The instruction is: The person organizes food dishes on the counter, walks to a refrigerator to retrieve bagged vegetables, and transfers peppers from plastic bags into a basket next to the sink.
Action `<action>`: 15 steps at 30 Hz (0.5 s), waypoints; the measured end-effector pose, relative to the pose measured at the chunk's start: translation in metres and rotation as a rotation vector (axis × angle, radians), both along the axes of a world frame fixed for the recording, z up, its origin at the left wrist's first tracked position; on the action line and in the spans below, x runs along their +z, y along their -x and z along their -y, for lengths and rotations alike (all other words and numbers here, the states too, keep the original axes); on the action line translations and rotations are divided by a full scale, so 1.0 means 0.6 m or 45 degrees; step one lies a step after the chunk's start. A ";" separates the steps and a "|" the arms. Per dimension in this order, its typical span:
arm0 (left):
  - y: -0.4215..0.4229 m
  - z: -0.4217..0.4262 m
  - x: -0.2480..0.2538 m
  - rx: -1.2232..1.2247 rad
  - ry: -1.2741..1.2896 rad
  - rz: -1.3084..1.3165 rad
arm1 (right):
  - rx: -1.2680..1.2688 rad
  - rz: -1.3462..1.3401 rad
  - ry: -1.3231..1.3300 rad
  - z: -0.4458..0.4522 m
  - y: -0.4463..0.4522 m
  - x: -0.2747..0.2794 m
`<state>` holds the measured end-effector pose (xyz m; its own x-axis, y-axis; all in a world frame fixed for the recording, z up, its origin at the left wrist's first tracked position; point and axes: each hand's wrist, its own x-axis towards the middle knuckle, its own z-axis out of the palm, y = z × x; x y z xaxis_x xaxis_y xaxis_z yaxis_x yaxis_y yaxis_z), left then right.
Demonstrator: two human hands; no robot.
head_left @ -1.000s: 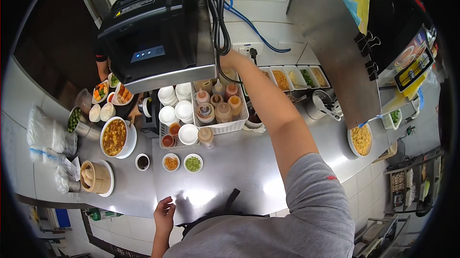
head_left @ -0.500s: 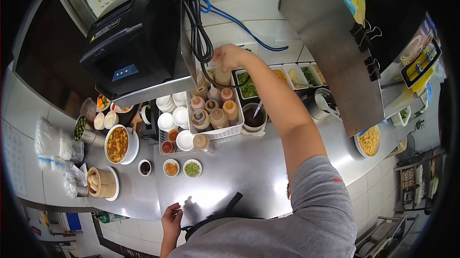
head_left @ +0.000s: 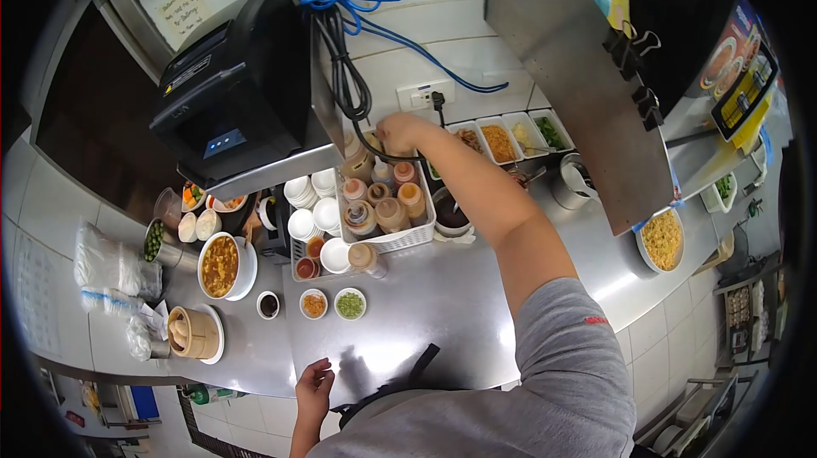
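Note:
My right hand (head_left: 403, 132) is reaching over to the back of a white basket (head_left: 410, 239) of squeeze bottles. Its fingers are closed around the top of a bottle, mostly hidden behind the hand and a hanging black cable. Other bottles with brown, orange and pink sauces (head_left: 391, 214) stand in front of it. Near the counter's front edge hovers my left hand (head_left: 315, 383), empty, its fingers loosely bent and apart. Beyond it on the steel counter are a small dish of chopped greens (head_left: 350, 304), a dish of orange bits (head_left: 313, 304) and a single squeeze bottle (head_left: 364, 260).
A black printer (head_left: 242, 92) sits on a shelf above left, with black cables (head_left: 340, 75) hanging beside it. To the left are a soup bowl (head_left: 223, 266) and a bamboo steamer (head_left: 192, 333). Topping trays (head_left: 499, 142) line the back; a noodle bowl (head_left: 661, 240) stands right.
My right hand has come down with the bottle at the back of the basket, uncovering the wall socket. My left hand stays near the counter edge. The view has shifted slightly.

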<state>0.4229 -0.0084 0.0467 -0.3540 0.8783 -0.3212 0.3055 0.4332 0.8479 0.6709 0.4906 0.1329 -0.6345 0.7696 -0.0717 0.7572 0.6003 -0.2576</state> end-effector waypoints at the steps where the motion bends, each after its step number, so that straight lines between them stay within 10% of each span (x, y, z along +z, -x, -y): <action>1: 0.007 0.005 -0.003 0.015 0.008 -0.014 | -0.028 0.045 0.082 -0.004 0.007 -0.005; 15: 0.013 0.014 -0.027 0.059 -0.007 0.048 | -0.045 -0.228 -0.153 0.009 0.043 0.012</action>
